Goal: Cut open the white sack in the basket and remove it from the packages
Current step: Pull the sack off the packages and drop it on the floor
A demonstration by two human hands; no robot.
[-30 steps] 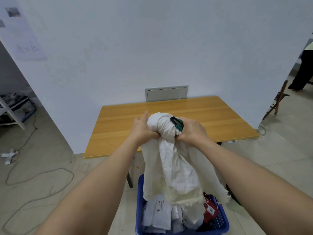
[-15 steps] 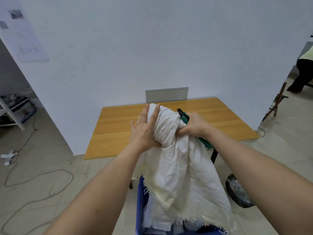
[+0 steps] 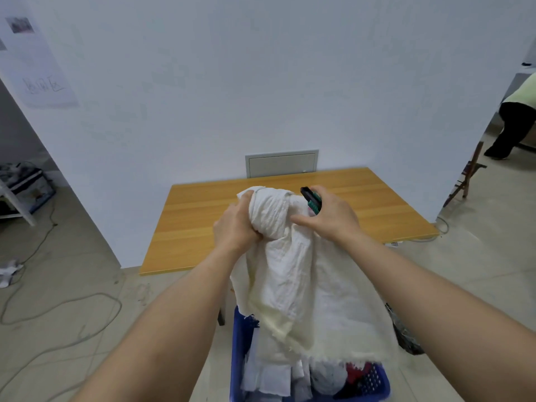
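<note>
A paper sheet [image 3: 43, 82] hangs on the wall far out to the left of the left hand [image 3: 236, 226], with a cable [image 3: 58, 309] looping over the floor below it. The left hand has its fingers curled into the bunched top of the sack [image 3: 293, 285], gripping the cloth from its left side, above the front half of the wooden surface [image 3: 191, 216]. The sack's rolled head sits between the two hands; the rest of it hangs down from the left hand's grip in a wide, crumpled sheet with a frayed lower edge. That edge drapes over the blue basket [image 3: 242, 343], which stands on the floor below both hands, at the near side of the surface. Under the hem, white packages [image 3: 269, 375] show in the basket, with a red one among them further right. The right hand [image 3: 333, 216] is just right of the sack's head, fingers curled round a green and black cutter [image 3: 310, 198], whose dark end sticks up and left past the knuckles; its thumb reaches toward the cloth, whether touching it or not cannot be told. Below the right forearm a dark bin [image 3: 404, 338] peeps out beside the basket. Far right of that hand, another person [image 3: 516, 123] stands beyond the wall's edge, near a wooden chair [image 3: 467, 181].
</note>
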